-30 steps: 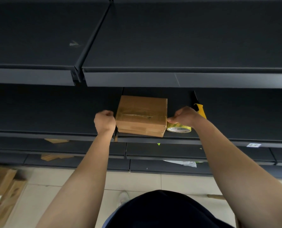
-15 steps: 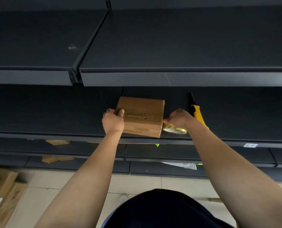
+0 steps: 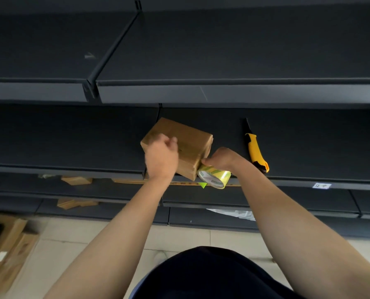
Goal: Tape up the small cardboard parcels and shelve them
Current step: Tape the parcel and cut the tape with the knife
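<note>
Across the whole width of the view ran dark metal shelving, with an upper shelf (image 3: 222, 50) above a middle shelf (image 3: 72, 143) and lower tiers beneath it. Down at the left, flattened cardboard (image 3: 7, 251) lay on the pale tiled floor, and smaller cardboard scraps (image 3: 77, 180) sat on the lower tiers. Both bare forearms reached up from the bottom of the view to the middle shelf. On that shelf, close to its front edge, sat the small cardboard parcel (image 3: 192, 145), turned at an angle so that one corner pointed toward the person. The left hand (image 3: 161, 157), slightly blurred, lay over the parcel's near left part with its fingers curled round the top edge, gripping it. The right hand (image 3: 222, 158) was closed round the roll of tape (image 3: 215, 179), pinching it against the parcel's near right corner, the roll hanging just past the shelf's front edge. A yellow utility knife (image 3: 255, 149) lay on the same shelf just to the right of that hand, apart from the parcel. Farther right, a small white label (image 3: 321, 186) was fixed to the shelf's front edge.
</note>
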The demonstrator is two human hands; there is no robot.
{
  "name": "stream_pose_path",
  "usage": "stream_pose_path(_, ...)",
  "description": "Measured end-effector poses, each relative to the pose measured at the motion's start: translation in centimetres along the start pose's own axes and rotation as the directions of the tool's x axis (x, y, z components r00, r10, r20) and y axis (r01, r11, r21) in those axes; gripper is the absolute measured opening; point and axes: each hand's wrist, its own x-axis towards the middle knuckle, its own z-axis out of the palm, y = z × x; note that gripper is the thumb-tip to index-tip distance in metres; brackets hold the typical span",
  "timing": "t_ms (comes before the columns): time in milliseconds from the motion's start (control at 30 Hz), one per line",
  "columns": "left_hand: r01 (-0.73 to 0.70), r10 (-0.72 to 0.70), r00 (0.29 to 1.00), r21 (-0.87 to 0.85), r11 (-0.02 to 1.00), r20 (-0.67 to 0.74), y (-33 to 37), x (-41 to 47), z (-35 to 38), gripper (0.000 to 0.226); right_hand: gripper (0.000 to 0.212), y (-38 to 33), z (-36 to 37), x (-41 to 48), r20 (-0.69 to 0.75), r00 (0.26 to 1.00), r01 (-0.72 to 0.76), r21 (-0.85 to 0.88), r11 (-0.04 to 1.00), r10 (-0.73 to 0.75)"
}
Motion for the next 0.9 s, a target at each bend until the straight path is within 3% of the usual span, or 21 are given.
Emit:
stream_pose_path(67,0.070,-0.081,0.928,0.042,0.997,0.365,1.3,-2.1,0.4,0.043,0.038,-0.1,-0.1,-0.1,-0.007,1.000,-0.001,-0.006,1.000,0.001)
stream_pose_path(133,0.235,-0.223,0.722,0.071,0.969,0.655,2.1,-3.9,1.2,0.052,0.033,-0.4,-0.2,-0.3,0.011,1.000,-0.010,0.007,1.000,0.010)
stream_pose_path(200,0.535,-0.348,0.536,0.010,0.845,0.769,2.3,-5.2,2.1,0.054,0.029,-0.6,-0.3,-0.6,0.078,0.996,-0.045,0.097,0.994,0.038)
stream_pose_path(233,0.687,-0.382,0.490,-0.077,0.723,0.784,2.3,-5.6,2.8,0.052,0.028,-0.6,-0.4,-0.8,0.122,0.991,-0.070,0.177,0.982,0.048)
stream_pose_path(267,0.798,-0.401,0.478,-0.194,0.571,0.781,2.2,-5.8,3.4,0.048,0.026,-0.6,-0.4,-1.1,0.169,0.984,-0.094,0.255,0.962,0.051)
stream_pose_path(333,0.870,-0.431,0.492,-0.411,0.273,0.757,2.3,-6.0,4.1,0.037,0.026,-0.6,-0.4,-1.6,0.258,0.966,-0.128,0.372,0.919,0.030)
stream_pose_path(400,0.849,-0.472,0.514,-0.505,0.158,0.716,2.3,-5.8,4.5,0.034,0.029,-0.4,-0.3,-1.7,0.247,0.969,-0.127,0.433,0.892,0.018)
stream_pose_path(467,0.834,-0.548,0.520,-0.527,0.161,0.656,2.1,-5.4,4.6,0.036,0.027,0.4,-0.9,-1.1,-0.030,0.995,-0.079,0.372,0.925,0.097)
stream_pose_path(533,0.818,-0.594,0.527,-0.551,0.162,0.608,2.1,-5.2,4.4,0.027,0.024,1.9,-2.0,-0.2,-0.381,0.906,-0.128,0.165,0.978,0.183)
stream_pose_path(567,0.812,-0.611,0.532,-0.557,0.173,0.586,2.2,-5.1,4.2,0.019,0.035,2.9,-2.5,0.3,-0.469,0.855,-0.201,0.092,0.975,0.220)
stream_pose_path(633,0.797,-0.650,0.551,-0.561,0.223,0.524,1.9,-4.9,4.0,0.014,0.053,4.9,-2.9,1.2,-0.489,0.822,-0.312,0.044,0.949,0.293)
stream_pose_path(700,0.770,-0.663,0.578,-0.586,0.252,0.476,1.5,-4.8,3.8,0.017,0.057,6.3,-2.8,2.2,-0.442,0.832,-0.349,0.054,0.936,0.336)
stream_pose_path(900,0.707,-0.693,0.603,-0.666,0.236,0.394,1.0,-4.4,3.5,0.036,0.061,8.0,-1.6,3.7,-0.439,0.846,-0.313,0.052,0.948,0.303)
